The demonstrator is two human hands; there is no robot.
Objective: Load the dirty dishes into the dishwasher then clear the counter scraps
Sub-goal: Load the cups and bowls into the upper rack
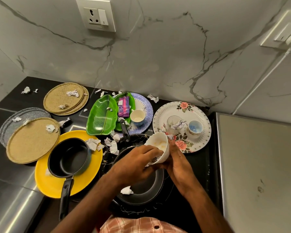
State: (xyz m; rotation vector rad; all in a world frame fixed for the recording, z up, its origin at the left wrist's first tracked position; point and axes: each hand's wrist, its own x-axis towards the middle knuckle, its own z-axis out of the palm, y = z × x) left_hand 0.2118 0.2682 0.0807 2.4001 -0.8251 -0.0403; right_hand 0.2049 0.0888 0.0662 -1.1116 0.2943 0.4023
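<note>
A black stone counter (32, 101) runs beneath a grey-veined white marble wall (158, 56) bearing a socket plate (96, 14). Paper scraps (94, 143) litter it among the plates. Above the frying pan (144, 187), 2 hands grip a tilted white bowl (160, 145): the left hand (138, 163) has its fingers curled over the near rim, and the right hand (176, 163) cups its side.

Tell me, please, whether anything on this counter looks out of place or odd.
Crumpled paper scraps litter the black counter and woven mats. A purple wrapper lies in a green leaf tray; a saucepan sits off-centre on a yellow plate.
</note>
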